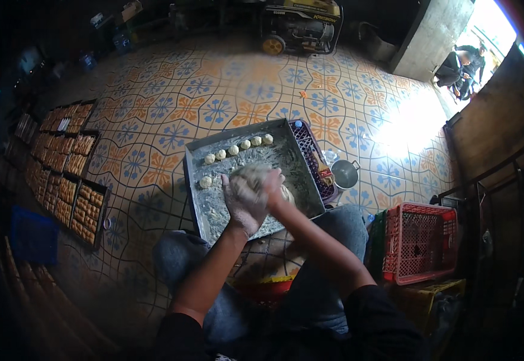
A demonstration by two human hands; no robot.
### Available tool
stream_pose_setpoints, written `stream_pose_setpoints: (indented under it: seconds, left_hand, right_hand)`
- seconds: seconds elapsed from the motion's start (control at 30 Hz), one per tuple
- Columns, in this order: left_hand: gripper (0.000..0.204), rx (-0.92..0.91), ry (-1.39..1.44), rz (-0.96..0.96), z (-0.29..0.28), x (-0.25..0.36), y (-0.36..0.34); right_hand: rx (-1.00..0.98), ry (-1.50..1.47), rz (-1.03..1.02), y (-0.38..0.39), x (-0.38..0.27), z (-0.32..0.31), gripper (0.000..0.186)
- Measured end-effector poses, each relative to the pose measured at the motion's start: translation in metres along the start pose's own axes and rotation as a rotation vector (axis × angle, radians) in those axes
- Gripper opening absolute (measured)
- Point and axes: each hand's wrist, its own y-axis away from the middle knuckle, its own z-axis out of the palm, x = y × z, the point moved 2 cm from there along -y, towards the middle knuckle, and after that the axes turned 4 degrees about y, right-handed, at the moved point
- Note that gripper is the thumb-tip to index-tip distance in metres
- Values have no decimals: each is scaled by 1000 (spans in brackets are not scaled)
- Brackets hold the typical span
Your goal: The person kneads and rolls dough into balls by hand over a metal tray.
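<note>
Over a square metal tray dusted with flour, my two hands meet around a lump of pale dough. My left hand, floury, cups the dough from the near left side. My right hand presses on its right side with bent fingers, slightly blurred. More dough lies in the tray, partly hidden behind my right wrist. Several round dough balls sit in a slanting row toward the far side of the tray. A single dough ball rests near the left wall.
A purple crate shows beside the tray's right wall, with a metal pot further right. Trays of baked rolls line the left floor. A red crate stands right of my knee. A generator is at the back; people sit outside the doorway.
</note>
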Motion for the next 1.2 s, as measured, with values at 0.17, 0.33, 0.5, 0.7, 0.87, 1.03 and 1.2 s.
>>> stream_pose_setpoints:
  seconds: [0.17,0.33,0.5,0.7,0.87,1.03,1.2]
  left_hand:
    - [109,669,-721,134,16,-2,-4]
    - [109,1000,-721,223,3,-9,-5]
    - [113,675,-497,257,15,17,-10]
    - [111,664,-796,152,-19,23,1]
    - [108,722,-681,107,32,-4,-10]
    - [90,997,-682,167,7,-19,4]
    - [108,592,-714,74,28,-26,-14]
  right_hand:
    - [199,202,-123,2,-16,-8,31]
    - [-248,26,392,-2,12,-28,41]
    - [16,334,-109,14,-9,-15,49]
    - [-26,54,24,18,24,5,36]
    - [-119,-35,-200,9,14,-18,39]
    - [-50,-315,456,2,-2,-30,43]
    - [-91,-24,-10,4,1,-40,44]
